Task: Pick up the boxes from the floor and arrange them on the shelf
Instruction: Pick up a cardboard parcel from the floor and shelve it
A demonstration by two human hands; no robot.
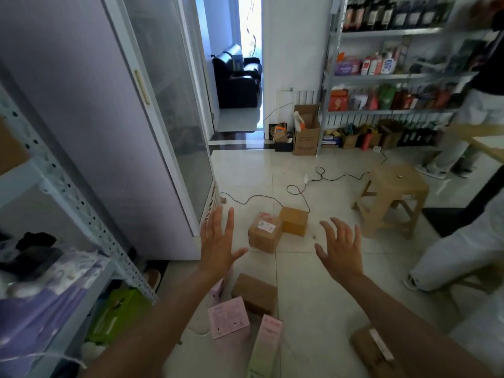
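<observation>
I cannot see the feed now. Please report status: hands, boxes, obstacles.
Left hand open, right hand open, both empty. Labelled box and plain box on floor ahead, untouched. Cable behind them.

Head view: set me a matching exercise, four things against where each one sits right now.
Things:
1. labelled brown box
2. pink box
3. stool
4. green box

Places:
A. low in the left rack
B. floor, right beside the plain brown box
C. floor, beyond and to the right of the right hand
D. floor, close in, on the left hand side

Pairs: 1-B; 2-D; 3-C; 4-A
</observation>
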